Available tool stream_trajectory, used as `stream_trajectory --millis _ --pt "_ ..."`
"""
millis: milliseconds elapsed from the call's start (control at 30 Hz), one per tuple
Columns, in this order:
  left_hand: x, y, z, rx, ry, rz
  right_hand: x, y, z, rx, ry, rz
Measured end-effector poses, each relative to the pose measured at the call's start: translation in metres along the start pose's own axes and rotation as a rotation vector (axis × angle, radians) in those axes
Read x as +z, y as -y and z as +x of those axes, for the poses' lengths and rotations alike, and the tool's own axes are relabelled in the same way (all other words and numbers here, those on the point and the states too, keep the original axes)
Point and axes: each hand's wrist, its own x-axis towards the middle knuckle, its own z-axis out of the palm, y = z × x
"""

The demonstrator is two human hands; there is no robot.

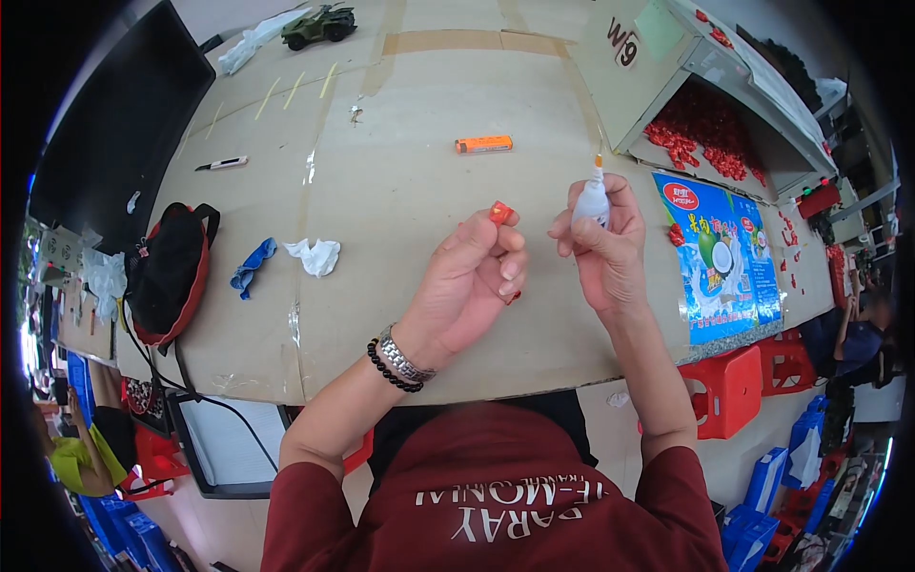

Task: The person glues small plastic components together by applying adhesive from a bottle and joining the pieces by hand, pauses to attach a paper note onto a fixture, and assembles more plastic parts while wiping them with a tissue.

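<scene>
Between the thumb and forefinger of my left hand (pixel 469 262) is a small red piece with a yellowish spot (pixel 500 213). Another bit of red shows near the curled lower fingers of that hand. My right hand (pixel 610 238) grips a small white squeeze bottle (pixel 592 202), held upright with its orange-tipped thin nozzle pointing up. The two hands are apart, above the near middle of the table. An orange tube-shaped packet (pixel 484 144) lies on the table beyond them.
A grey box marked W9 (pixel 620 86) holds many red pieces (pixel 705 133). Right of my hands lies a blue coconut poster (pixel 720 257). On the left are a black-and-red bag (pixel 172 272), blue cloth (pixel 253 268), white tissue (pixel 315 256) and a cutter knife (pixel 222 164). Other people sit at both sides.
</scene>
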Motion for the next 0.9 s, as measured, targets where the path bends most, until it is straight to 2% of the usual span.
stream_trajectory --millis 233,367,433,600,667,733,800,833,900 --pt "0.007 -0.005 -0.036 -0.011 -0.118 -0.199 0.039 0.004 0.006 0.111 0.075 -0.162" --pt "0.001 -0.01 -0.065 0.045 -0.18 -0.184 0.059 -0.014 0.016 0.156 0.17 -0.231" --pt "-0.002 -0.012 -0.08 0.091 -0.212 -0.185 0.08 -0.021 0.02 0.206 0.265 -0.466" --pt "-0.012 -0.022 -0.115 0.231 -0.295 -0.092 0.134 -0.057 0.034 0.329 0.439 -0.703" --pt "-0.015 -0.026 -0.127 0.275 -0.321 -0.087 0.15 -0.076 0.039 0.2 0.64 -0.745" --pt "-0.017 -0.031 -0.137 0.377 -0.363 -0.065 0.157 -0.109 0.046 0.153 0.688 -0.708" --pt "-0.019 -0.037 -0.142 0.421 -0.391 -0.044 0.167 -0.134 0.049 -0.331 0.835 -1.015" --pt "-0.02 -0.039 -0.144 0.46 -0.412 -0.023 0.172 -0.139 0.047 -0.323 0.84 -1.013" --pt "-0.022 -0.042 -0.146 0.491 -0.426 -0.001 0.179 -0.144 0.044 -0.211 0.841 -1.277"
